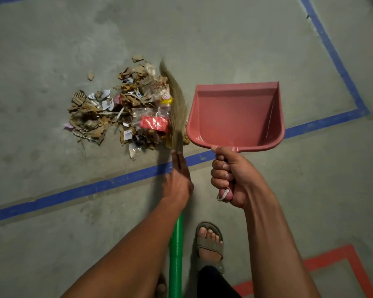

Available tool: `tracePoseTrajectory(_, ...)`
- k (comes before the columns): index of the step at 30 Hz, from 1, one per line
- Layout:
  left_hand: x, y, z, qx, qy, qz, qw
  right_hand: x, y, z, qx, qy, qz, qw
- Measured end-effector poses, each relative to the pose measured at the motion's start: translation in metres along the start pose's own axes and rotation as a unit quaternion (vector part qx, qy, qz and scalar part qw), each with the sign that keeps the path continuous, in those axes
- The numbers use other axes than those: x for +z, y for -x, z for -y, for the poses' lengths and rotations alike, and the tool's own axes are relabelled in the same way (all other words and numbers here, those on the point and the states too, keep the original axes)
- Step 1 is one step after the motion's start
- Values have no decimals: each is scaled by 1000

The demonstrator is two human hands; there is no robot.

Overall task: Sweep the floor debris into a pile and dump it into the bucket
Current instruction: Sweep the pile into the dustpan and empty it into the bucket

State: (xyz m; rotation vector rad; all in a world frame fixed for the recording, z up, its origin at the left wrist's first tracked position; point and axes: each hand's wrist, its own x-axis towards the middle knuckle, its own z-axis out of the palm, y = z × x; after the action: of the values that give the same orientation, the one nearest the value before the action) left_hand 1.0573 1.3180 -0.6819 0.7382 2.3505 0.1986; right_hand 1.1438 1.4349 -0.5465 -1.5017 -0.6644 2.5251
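- Left hand [178, 183] gripped the broom [176, 108] at frame centre, bristles against the debris pile [121, 108] at centre left
- Right hand [230, 177] clenched round the pink dustpan [235, 117] handle, just right of the pile

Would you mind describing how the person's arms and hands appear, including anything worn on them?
Both forearms are bare as far as the frame shows, with no sleeves visible. The left hand and right hand carry no gloves, rings, watch or bracelets that can be seen. No markings show on either arm.
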Motion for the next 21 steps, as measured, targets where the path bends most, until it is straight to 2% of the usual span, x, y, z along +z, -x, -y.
tracePoseTrajectory(5,-13,37,11,70,-72,65,993,16,13,-12,6,5,19,1000)
tracePoseTrajectory(8,-9,42,25,54,-90,111,988,26,22,-20,1,15,32,999)
tracePoseTrajectory(11,-13,48,36,3,-91,90,992,31,30,-28,2,22,38,999)
tracePoseTrajectory(17,-41,77,45,-2,-64,75,995,38,53,-51,-7,27,42,999)
tracePoseTrajectory(21,-58,98,50,69,-56,10,996,40,64,-70,-5,25,45,999)
